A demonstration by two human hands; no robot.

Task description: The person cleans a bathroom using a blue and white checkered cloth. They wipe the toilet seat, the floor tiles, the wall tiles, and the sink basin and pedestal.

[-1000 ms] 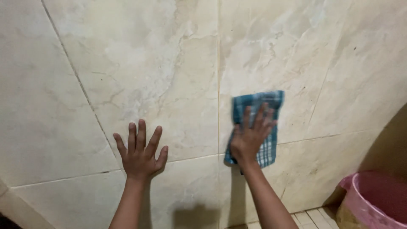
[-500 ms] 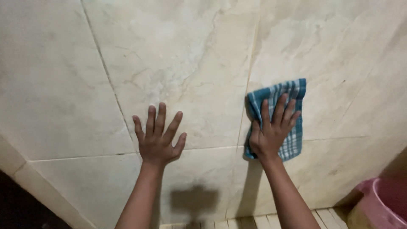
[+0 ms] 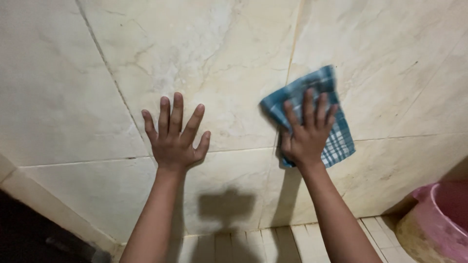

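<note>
Cream marble wall tiles [image 3: 229, 63] with grout lines, small floor tiles [image 3: 253, 246] below, pink bucket [image 3: 446, 219] at lower right. Left hand [image 3: 174, 139] spread flat and bare on the wall; right hand [image 3: 306, 131] fingers wide, pressing a blue checked cloth [image 3: 336, 141] across a vertical grout line, likely to slip from under the palm if pressure eased. Compared with half a second earlier, cloth and right hand slightly higher, more bucket visible.
</note>
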